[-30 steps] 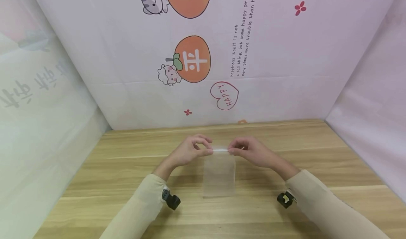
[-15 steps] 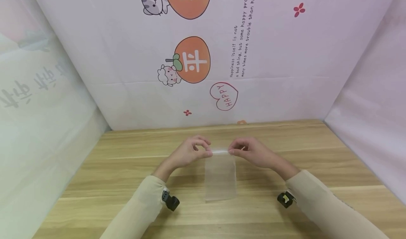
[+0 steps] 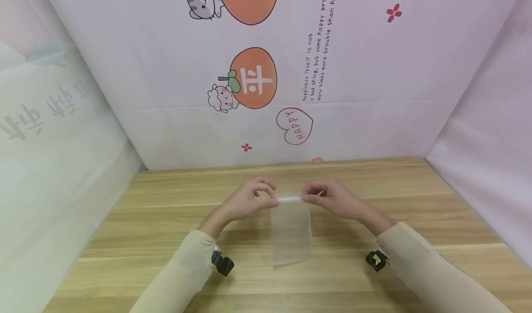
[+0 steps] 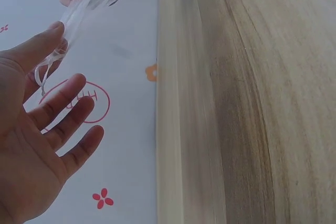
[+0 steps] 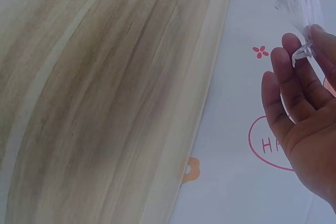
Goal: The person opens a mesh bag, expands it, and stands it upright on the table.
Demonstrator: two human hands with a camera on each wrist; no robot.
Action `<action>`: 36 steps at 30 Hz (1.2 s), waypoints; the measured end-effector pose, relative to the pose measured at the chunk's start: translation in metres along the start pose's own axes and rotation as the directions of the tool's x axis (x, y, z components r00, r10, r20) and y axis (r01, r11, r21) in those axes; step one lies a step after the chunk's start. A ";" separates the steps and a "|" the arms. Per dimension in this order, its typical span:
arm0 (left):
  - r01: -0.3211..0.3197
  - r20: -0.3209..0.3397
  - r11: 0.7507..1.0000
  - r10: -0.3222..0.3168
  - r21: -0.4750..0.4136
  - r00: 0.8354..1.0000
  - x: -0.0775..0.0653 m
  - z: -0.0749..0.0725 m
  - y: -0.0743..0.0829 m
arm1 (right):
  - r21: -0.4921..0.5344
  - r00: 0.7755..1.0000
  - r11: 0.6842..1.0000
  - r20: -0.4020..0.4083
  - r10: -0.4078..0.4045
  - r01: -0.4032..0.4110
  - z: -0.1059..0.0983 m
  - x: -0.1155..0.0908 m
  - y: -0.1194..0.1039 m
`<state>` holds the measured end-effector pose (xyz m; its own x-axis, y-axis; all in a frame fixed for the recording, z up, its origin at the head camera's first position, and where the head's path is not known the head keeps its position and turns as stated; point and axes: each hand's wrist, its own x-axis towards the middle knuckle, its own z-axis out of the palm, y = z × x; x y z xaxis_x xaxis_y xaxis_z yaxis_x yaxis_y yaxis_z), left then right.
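Observation:
A sheer white drawstring pouch (image 3: pixel 292 232) hangs flat between the two hands in the head view, its top edge gathered and its lower edge slightly slanted. The left hand (image 3: pixel 252 198) pinches the left end of that edge between thumb and forefinger. Its other fingers are spread apart, and a thin white cord (image 4: pixel 43 85) loops out beside the thumb in the left wrist view. At the right end, the right hand (image 3: pixel 331 199) pinches the edge with thumb and fingertips. A short pale cord end (image 5: pixel 302 52) pokes out there. Whether anything is inside the pouch, I cannot tell.
Below lies a wood-grain table (image 3: pixel 174 197). A white printed cloth (image 3: pixel 353 119) rises at its back edge, with more white cloth (image 3: pixel 62 165) on the left and right sides. Black wrist cameras (image 3: pixel 223 263) sit on both sleeves.
The pouch's lower end has swung slightly toward me and to the right, and its bottom edge now slants. Both hands keep their pinch and have hardly moved.

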<state>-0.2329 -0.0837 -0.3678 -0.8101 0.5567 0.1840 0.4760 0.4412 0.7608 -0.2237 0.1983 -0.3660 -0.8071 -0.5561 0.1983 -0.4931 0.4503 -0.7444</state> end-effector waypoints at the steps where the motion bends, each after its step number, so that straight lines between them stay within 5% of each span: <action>1: -0.008 0.001 1.000 0.008 0.009 1.000 0.000 0.000 0.000 | -0.003 1.000 1.000 0.000 -0.002 0.002 0.000 0.000 0.000; 13: -0.013 0.005 0.993 0.013 0.118 1.000 -0.004 0.001 0.002 | -0.006 0.999 1.000 0.029 -0.023 0.024 0.000 -0.003 0.001; 24: -0.108 -0.004 0.994 0.108 0.010 0.994 -0.003 0.000 -0.003 | 0.027 0.999 0.999 0.050 -0.019 0.017 0.002 0.000 -0.003; 36: -0.121 -0.019 0.993 0.121 -0.016 0.993 -0.004 -0.001 -0.004 | 0.083 0.989 0.996 0.143 -0.036 0.024 0.001 0.000 -0.001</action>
<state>-0.2317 -0.0885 -0.3704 -0.7531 0.5924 0.2863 0.5650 0.3593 0.7427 -0.2232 0.1969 -0.3664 -0.7341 -0.6662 0.1317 -0.4841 0.3774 -0.7894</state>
